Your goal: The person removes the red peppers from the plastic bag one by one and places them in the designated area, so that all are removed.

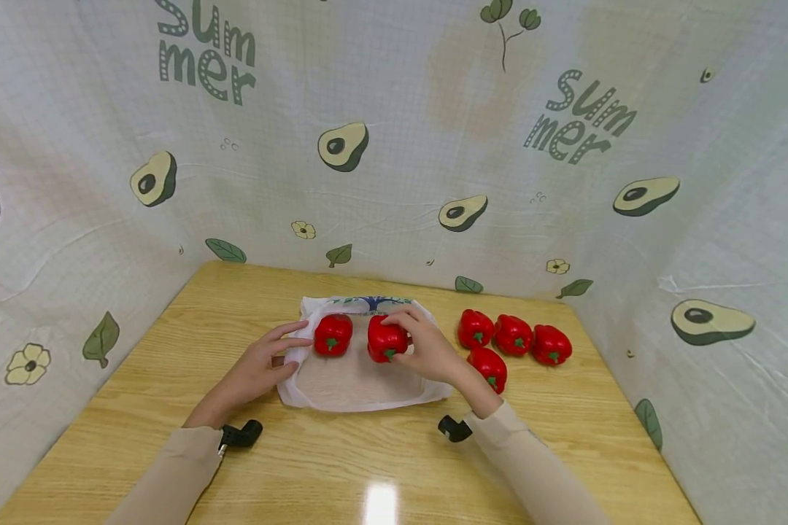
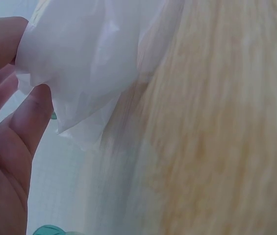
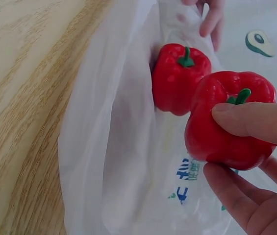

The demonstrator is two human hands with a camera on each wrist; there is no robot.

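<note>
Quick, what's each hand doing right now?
Left hand: holding the left edge of the white plastic bag.
Right hand: holding a red bell pepper between thumb and fingers.

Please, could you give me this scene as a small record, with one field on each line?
container: open white plastic bag with blue and green print
left hand: holds the bag's left edge
right hand: grips a glossy red bell pepper with green stem
inside bag: another red bell pepper
right of bag: four red bell peppers
surface: light wooden table
background: white cloth printed with avocados and leaves
</note>
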